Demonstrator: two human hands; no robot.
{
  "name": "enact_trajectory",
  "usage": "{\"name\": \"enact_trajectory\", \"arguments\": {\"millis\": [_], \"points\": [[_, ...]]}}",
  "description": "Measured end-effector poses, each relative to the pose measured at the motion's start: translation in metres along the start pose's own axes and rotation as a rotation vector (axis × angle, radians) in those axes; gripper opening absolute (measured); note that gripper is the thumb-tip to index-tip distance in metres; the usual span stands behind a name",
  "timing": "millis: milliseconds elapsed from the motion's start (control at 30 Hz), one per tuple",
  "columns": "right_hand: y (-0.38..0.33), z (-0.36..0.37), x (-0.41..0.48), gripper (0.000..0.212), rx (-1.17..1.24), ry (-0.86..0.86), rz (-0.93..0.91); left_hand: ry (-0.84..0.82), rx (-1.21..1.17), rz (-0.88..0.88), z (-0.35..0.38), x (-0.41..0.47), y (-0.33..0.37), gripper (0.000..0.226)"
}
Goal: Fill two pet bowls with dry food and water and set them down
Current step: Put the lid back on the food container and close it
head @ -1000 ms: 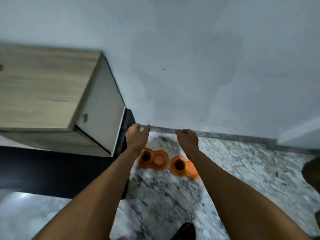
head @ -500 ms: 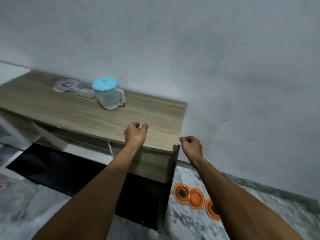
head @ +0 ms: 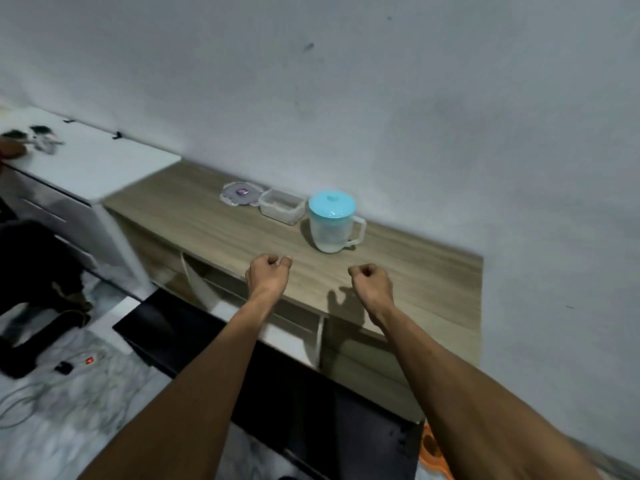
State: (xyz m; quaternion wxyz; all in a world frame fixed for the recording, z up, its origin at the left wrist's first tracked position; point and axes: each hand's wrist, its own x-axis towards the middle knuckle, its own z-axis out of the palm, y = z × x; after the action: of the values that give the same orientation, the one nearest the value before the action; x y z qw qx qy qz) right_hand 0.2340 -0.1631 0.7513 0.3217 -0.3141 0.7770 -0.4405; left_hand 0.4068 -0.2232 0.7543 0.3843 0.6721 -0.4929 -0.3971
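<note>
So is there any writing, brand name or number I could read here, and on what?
None can be read.
The round clear plastic lid on the wooden cabinet top carries a small purple patch, perhaps a label, too blurred to read.
The clear plastic jug with the turquoise lid shows no legible markings.

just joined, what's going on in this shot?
A person stands at a wooden cabinet, facing the wall. The left hand and right hand are both curled, hold nothing and hover over the cabinet's front edge. Nearer the wall stand a blue-lidded jug, an open clear container and its lid, all untouched. An orange bowl sits on the floor at lower right, mostly hidden, so its contents can't be seen.
</note>
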Motion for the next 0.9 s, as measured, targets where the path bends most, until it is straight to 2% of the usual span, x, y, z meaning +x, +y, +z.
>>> {"name": "enact_trajectory", "arguments": {"millis": [200,367,700,833,900], "points": [[-0.044,0.104,0.03,0.022,0.028,-0.092,-0.028,0.039,0.065,-0.002,-0.046,0.096,-0.011,0.034],[-0.074,0.173,0.061,0.011,0.055,-0.168,-0.015,0.042,0.094,0.008,-0.077,0.17,-0.01,0.031],[-0.134,0.25,0.13,0.023,0.007,-0.069,-0.003,-0.005,0.139,0.027,-0.108,0.299,-0.004,0.023],[-0.139,0.266,0.161,0.031,-0.028,0.034,0.043,-0.076,0.212,0.012,-0.102,0.35,-0.004,0.036],[-0.143,0.274,0.176,0.032,-0.039,0.092,0.06,-0.116,0.229,0.048,-0.099,0.378,0.0,0.033]]}}
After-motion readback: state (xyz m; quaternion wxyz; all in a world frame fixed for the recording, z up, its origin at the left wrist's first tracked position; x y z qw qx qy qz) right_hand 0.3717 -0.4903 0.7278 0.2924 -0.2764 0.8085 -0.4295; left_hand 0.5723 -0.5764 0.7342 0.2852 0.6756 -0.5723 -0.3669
